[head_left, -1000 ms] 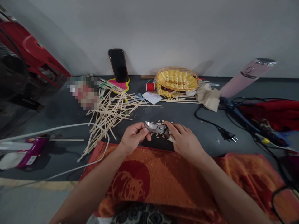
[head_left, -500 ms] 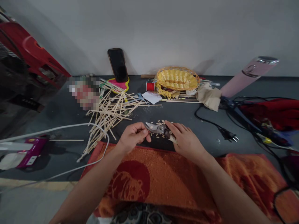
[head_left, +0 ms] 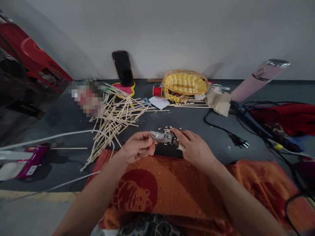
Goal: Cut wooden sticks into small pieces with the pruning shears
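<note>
My right hand (head_left: 195,147) is wrapped round the handles of a pair of pruning shears (head_left: 169,137), whose curved blades point left. At the blade tips, my left hand (head_left: 137,147) is closed in a pinch. Whatever its fingers hold is hidden or too small to make out. Several short cut pieces of wooden stick (head_left: 168,128) lie on the dark table just behind and under the shears. To the left spreads a loose pile of long, thin wooden sticks (head_left: 118,114).
A phone (head_left: 123,69) leans on the wall. Behind my hands are a red thread spool (head_left: 157,91) and a yellow basket (head_left: 185,83). A pink flask (head_left: 258,80) and black plug (head_left: 238,141) are on the right; a purple power strip (head_left: 33,160) is left. An orange towel (head_left: 182,186) lies in front.
My left hand has shifted slightly left and down, its fingers turned a little. The shears have moved slightly left with my right hand, still at the left fingertips.
</note>
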The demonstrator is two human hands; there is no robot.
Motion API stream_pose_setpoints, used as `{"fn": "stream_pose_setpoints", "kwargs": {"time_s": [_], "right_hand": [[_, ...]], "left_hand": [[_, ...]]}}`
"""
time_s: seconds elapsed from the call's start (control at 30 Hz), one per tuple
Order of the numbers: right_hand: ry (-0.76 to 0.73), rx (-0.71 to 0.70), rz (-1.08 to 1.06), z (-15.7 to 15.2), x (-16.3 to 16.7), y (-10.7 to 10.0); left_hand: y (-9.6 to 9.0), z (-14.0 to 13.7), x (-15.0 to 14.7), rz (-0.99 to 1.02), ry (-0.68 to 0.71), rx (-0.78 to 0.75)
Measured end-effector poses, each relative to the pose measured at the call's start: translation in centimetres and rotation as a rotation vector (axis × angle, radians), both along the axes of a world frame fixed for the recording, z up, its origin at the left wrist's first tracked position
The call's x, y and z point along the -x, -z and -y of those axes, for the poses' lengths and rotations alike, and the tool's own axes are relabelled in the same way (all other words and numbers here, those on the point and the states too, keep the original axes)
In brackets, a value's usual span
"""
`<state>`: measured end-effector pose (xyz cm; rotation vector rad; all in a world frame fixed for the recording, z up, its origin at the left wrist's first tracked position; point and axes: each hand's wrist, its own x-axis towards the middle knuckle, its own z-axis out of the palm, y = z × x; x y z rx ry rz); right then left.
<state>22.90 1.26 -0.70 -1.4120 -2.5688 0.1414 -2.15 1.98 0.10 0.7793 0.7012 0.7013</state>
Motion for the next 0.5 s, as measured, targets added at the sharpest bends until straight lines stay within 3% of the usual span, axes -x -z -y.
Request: {"fn": "stream_pose_setpoints", "kwargs": {"time_s": [0.1, 0.17, 0.3, 0.4, 0.5], "right_hand": [[0.051, -0.003, 0.005, 0.0, 0.0, 0.1], [0.094, -0.004, -0.004, -0.2, -0.1, 0.4], [0.110, -0.010, -0.031, -0.7, -0.5, 0.9], [0.069, 0.002, -0.028, -0.9, -1.0, 1.1], [0.055, 0.003, -0.028, -1.1, -1.2, 1.0]], "left_hand": [[0.3, -0.1, -0.8, -0.091, -0.139, -0.139], [0.8, -0.1, -1.4, -0.231, -0.267, -0.309], [1.5, 0.0, -1.7, -0.486, -0.378, -0.510], [1.4, 0.0, -1.4, -0.506, -0.330, -0.515], [1.0, -0.1, -1.0, -0.357, -0.236, -0.371]]}}
